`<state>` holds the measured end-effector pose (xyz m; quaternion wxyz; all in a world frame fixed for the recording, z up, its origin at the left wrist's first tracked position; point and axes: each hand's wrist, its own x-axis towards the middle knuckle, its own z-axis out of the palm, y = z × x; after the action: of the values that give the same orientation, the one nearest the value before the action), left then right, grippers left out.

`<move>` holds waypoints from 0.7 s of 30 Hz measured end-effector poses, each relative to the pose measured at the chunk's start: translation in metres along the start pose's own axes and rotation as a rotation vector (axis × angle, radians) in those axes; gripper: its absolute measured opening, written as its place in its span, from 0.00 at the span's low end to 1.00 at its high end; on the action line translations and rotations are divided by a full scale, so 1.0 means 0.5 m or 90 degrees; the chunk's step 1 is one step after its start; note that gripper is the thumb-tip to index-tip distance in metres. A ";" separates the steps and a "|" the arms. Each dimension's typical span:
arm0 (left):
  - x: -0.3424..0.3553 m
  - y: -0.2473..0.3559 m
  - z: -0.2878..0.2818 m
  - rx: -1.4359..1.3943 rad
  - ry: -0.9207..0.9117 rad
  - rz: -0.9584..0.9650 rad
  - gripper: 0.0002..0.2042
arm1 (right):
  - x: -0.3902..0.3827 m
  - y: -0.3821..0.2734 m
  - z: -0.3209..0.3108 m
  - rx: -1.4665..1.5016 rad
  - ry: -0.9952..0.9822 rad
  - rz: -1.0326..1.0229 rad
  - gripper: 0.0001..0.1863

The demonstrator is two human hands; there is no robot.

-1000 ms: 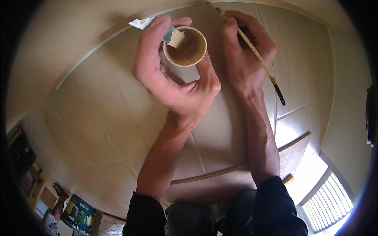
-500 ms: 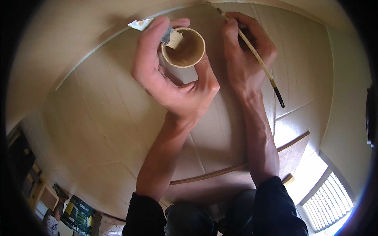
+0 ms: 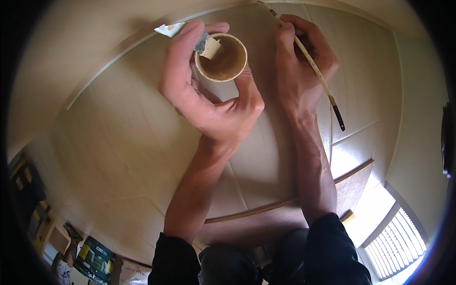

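Holding the cup point(image 3: 230, 66) in my left hand point(image 3: 218, 114), thumb against one side and fingers curled round the other, I also trap the scraper point(image 3: 201, 43), its beige-smeared end leaning over the rim inside. My right hand point(image 3: 299, 83), well apart from the left, pinches the brush point(image 3: 311, 64) like a pencil near its bristle end, black tail sloping back toward me. The tip reaches the top of the view, near the white strip point(image 3: 102, 70); I cannot tell whether it touches. To do this well, I think I should grip lightly, load the bristles thinly, and draw short, even strokes with only the tip, steadying the wrist. The cup ought to stay level and close, so that drips have little way to fall and the scraper does not slip. Compared with half a second ago, my right hand and the brush have shifted slightly right, tip included, while my left hand, cup and scraper look unmoved.
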<state>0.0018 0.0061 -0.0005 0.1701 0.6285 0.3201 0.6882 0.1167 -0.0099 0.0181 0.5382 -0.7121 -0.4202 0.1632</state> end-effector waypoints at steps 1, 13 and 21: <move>0.000 -0.002 0.001 -0.005 0.003 0.003 0.35 | 0.001 0.000 0.002 -0.039 0.006 -0.009 0.12; 0.000 0.000 -0.002 0.010 -0.011 -0.016 0.36 | 0.006 0.005 0.004 -0.033 0.038 0.003 0.12; 0.001 -0.006 -0.006 0.029 -0.009 -0.012 0.36 | 0.004 0.011 -0.024 -0.008 0.098 0.002 0.12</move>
<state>-0.0019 0.0080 -0.0023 0.1645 0.6341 0.3403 0.6746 0.1285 -0.0161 0.0182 0.5642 -0.7268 -0.3772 0.1060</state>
